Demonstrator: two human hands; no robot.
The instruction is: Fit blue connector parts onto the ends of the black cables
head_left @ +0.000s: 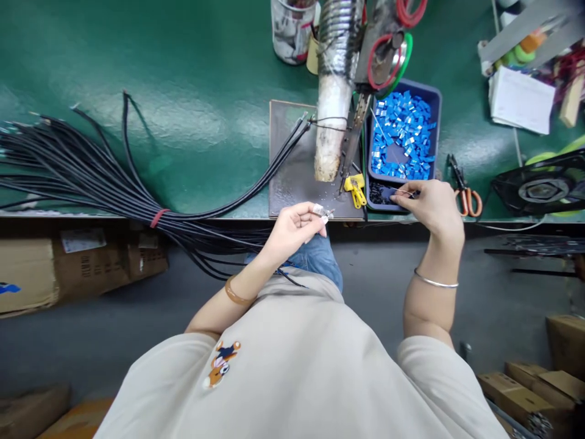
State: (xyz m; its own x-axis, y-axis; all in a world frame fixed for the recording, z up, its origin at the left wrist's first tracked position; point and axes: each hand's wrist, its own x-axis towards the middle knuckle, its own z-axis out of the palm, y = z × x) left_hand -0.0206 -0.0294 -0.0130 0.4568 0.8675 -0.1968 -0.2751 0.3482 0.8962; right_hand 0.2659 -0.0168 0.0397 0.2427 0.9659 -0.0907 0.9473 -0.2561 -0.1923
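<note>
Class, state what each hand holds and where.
Left hand pinches a small pale piece by its near end. Right hand reaches the blue tray; its hold cannot be told.

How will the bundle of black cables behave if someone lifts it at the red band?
Probably floppy: the black cables curve and droop over the edge of the bench. The red band likely holds them together, yet the ends fan out at the left, so they may splay. With so many strands, the bundle is perhaps heavy.

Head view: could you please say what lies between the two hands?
In the head view, a yellow-handled tool lies between left hand and right hand.
</note>
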